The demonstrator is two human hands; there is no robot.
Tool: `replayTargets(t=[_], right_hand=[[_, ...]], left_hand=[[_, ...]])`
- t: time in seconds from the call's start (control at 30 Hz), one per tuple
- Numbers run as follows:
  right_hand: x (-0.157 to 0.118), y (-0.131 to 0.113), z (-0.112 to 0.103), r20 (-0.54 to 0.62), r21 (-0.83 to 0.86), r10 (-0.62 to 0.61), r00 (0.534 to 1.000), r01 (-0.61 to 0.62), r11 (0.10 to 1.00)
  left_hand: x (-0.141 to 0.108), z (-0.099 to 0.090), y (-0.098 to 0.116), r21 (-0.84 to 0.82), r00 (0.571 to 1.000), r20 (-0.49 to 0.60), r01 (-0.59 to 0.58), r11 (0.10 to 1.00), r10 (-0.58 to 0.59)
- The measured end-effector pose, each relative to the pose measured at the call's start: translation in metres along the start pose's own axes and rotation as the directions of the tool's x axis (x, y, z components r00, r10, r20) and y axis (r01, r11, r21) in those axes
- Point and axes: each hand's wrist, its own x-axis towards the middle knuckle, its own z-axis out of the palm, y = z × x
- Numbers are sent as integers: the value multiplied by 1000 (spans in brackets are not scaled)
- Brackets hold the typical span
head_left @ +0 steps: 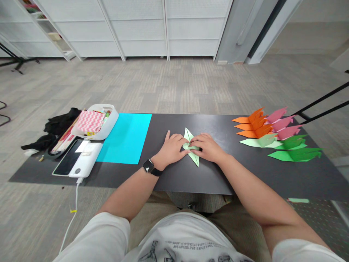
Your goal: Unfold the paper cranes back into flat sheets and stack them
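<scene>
A pale green folded paper piece (195,158) lies on the dark tabletop in front of me, with one point toward the back and the other toward me. My left hand (172,148) rests at its left side, fingertips pressing on the paper's middle and thumb near the lower part. From the right, my right hand (207,147) bends its fingers over the same middle, thumb and fingers pinching a fold there. Both sets of fingertips hide the centre of the paper. A black watch (148,166) sits on my left wrist.
Folded paper birds stand at the right: orange (255,123), pink (283,123), light green (263,141) and dark green (294,154). Blue paper (128,140) lies left, beside a white basket (111,120), a phone (67,158), a white power bank (85,160) with a cable and black cloth (61,122).
</scene>
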Motion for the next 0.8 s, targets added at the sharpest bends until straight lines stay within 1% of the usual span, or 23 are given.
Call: replayTargets(t=[0.13, 0.4, 0.57, 0.7, 0.8], right_hand=[[0, 1, -1, 25, 25, -22, 999, 21, 999], [-1, 4, 1, 26, 29, -44, 999, 43, 999], [0, 4, 1, 30, 17, -53, 998, 52, 998], [0, 1, -2, 38, 1, -51, 998, 50, 999], [1, -2, -2, 32, -32, -29, 999, 30, 999]], left_hand=[[3, 0, -6, -12, 1000, 10, 2, 1000, -2], [6, 4, -18, -58, 997, 64, 38, 998, -34], [13, 2, -27, -73, 997, 78, 17, 997, -11], [19, 3, -29, -77, 997, 80, 5, 997, 1], [20, 4, -27, -78, 998, 65, 24, 997, -19]])
